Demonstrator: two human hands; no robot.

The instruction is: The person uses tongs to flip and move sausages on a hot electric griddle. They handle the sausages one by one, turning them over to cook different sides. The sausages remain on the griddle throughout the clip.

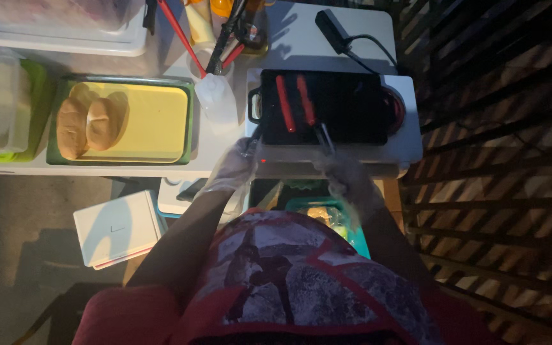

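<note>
Left hand: a clear glove is worn on the left hand (237,163), which is held at the near left corner of the black griddle (324,107), by its side handle; the fingers look loosely curled, but whether anything is gripped cannot be told.
Right hand: the gloved right hand (346,176) is closed around metal tongs (324,137), whose tips are laid over the near edge of the griddle.
Sausages: two red sausages (295,102) are set side by side on the left part of the griddle, just beyond the tong tips.
Griddle: it is seated on a white base on the counter (225,150), right of centre; a black cable is run from its far right side.
Buns: two bread rolls (87,124) are placed on the left end of a yellow board in a green tray (122,121), well left of the griddle.
Squeeze bottle: a clear bottle (215,96) is stood between tray and griddle.
White box: a white box (119,227) is seen low on the left, below the counter edge.
</note>
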